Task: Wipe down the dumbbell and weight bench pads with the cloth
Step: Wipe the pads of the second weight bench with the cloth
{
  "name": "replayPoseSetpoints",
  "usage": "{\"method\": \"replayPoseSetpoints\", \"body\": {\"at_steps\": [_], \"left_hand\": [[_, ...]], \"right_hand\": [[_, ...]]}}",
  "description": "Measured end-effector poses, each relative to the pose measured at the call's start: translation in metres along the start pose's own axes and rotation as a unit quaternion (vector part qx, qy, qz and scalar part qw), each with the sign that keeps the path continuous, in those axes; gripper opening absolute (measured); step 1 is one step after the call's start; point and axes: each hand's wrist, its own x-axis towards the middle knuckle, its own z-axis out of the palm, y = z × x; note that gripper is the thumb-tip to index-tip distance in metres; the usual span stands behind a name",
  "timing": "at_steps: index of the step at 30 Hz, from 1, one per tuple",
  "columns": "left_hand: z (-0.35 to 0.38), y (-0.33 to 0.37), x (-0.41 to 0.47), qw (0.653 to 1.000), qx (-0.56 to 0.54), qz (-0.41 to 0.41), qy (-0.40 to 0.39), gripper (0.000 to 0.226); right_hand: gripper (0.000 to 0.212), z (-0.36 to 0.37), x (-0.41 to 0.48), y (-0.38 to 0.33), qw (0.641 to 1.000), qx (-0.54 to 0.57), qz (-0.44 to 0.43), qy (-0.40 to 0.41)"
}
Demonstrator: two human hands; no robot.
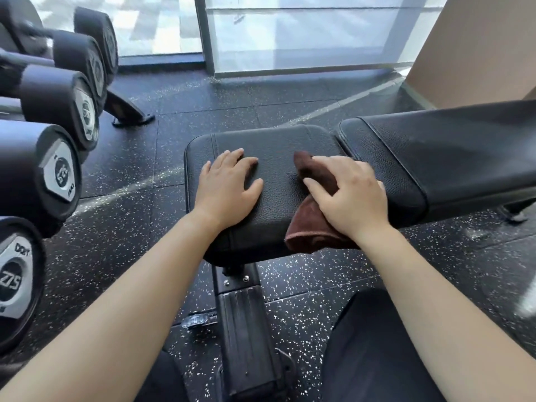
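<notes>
A black weight bench stands in the middle, with a short seat pad [275, 146] and a long back pad [452, 146] running to the right. My left hand [229, 187] lies flat on the left half of the seat pad, fingers spread. My right hand [351, 195] presses a brown cloth [307, 230] onto the seat pad's right edge, fingers laid over it; one cloth corner sticks out past the fingertips and another hangs over the near edge. Black dumbbells [55, 172] sit on a rack at the left.
The dumbbell rack's foot [127, 111] rests on the speckled rubber floor [139, 227] left of the bench. The bench's frame and base [246, 329] run toward me between my legs. A glass wall [290, 33] and a beige panel [478, 47] stand behind.
</notes>
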Motion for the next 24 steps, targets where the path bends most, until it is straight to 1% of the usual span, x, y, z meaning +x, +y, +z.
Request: {"method": "replayPoseSetpoints", "body": {"at_steps": [4,6,9,12,16,18,20,24], "left_hand": [[-0.013,-0.01,-0.016,0.996,-0.051,0.075,0.003,0.036],[-0.019,-0.017,-0.025,0.994,-0.057,0.09,0.003,0.035],[-0.027,-0.026,-0.038,0.994,-0.044,0.095,-0.011,0.037],[-0.036,-0.033,-0.05,0.995,-0.07,0.071,-0.022,0.037],[-0.047,-0.047,-0.061,0.997,-0.065,0.045,-0.024,0.038],[-0.055,-0.058,-0.066,0.998,-0.059,0.025,-0.016,0.037],[-0.065,-0.071,-0.072,0.998,-0.057,-0.003,-0.01,0.035],[-0.084,-0.1,-0.085,0.997,-0.044,-0.064,0.002,0.032]], "right_hand": [[0.037,0.0,0.005,-0.003,0.999,0.028,0.026,0.009],[0.04,0.002,0.002,-0.005,0.999,0.018,0.026,0.022],[0.048,0.002,-0.005,-0.008,1.0,-0.018,0.018,0.012],[0.047,0.002,-0.008,-0.015,1.0,-0.014,0.001,0.014],[0.033,0.014,-0.033,-0.036,0.996,0.029,-0.061,0.059],[0.031,0.028,-0.053,-0.058,0.991,0.044,-0.091,0.086],[0.032,0.043,-0.068,-0.084,0.988,0.051,-0.114,0.093],[0.032,0.06,-0.064,-0.134,0.988,0.034,-0.123,0.092]]}}
